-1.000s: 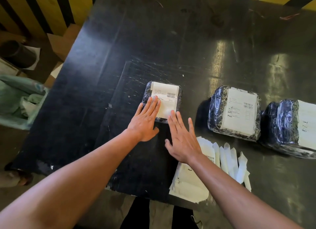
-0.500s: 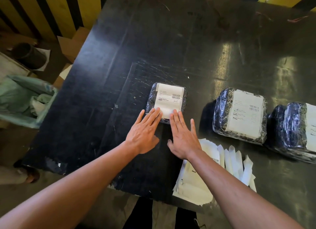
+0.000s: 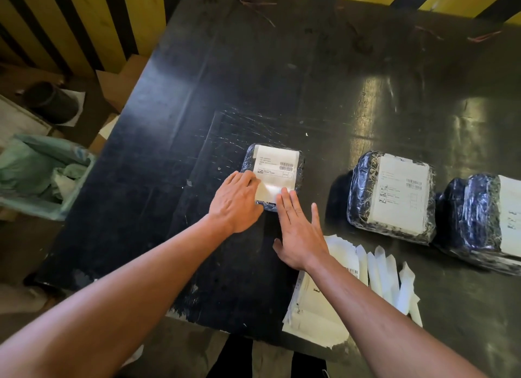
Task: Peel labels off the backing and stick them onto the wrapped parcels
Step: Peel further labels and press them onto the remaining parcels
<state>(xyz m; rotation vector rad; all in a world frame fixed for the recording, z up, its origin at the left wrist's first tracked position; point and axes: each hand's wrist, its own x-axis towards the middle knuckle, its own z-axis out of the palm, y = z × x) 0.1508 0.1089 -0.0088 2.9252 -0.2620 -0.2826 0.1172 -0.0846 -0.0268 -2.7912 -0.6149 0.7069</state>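
Flat on the scuffed black bench [image 3: 174, 140]: a small parcel wrapped in dark glossy plastic film [image 3: 298, 166], topped with a white rectangular printed label [image 3: 277, 166] bearing barcodes. Pressed on the parcel's near left edge, the left hand [image 3: 235, 204], palm down, fingers [image 3: 248, 180] slightly bent and lying over the label's left border, grasping nothing. Just beside it, the right hand [image 3: 300, 231], palm down, fingers [image 3: 284, 200] straight and together, tips touching the label's near edge, thumb spread toward the bench, likewise gripping nothing.

Well apart to the right, a second, larger parcel in dark film [image 3: 363, 197] with a white label already across its top. Touching or nearly touching that one, a third dark-wrapped parcel [image 3: 473, 217], also labelled, cut off by the right border.

Near the bench's front edge, partly under the right forearm, a stack of white label sheets on backing paper [image 3: 315, 310]. Next to it, fanned out, several narrow white paper strips [image 3: 389, 276].

On the floor to the left, a pale green bin with crumpled liner [image 3: 42, 180], and beyond it a dark cylindrical container [image 3: 52, 102]. Behind the bench, yellow-and-black striped panels [image 3: 84, 19].
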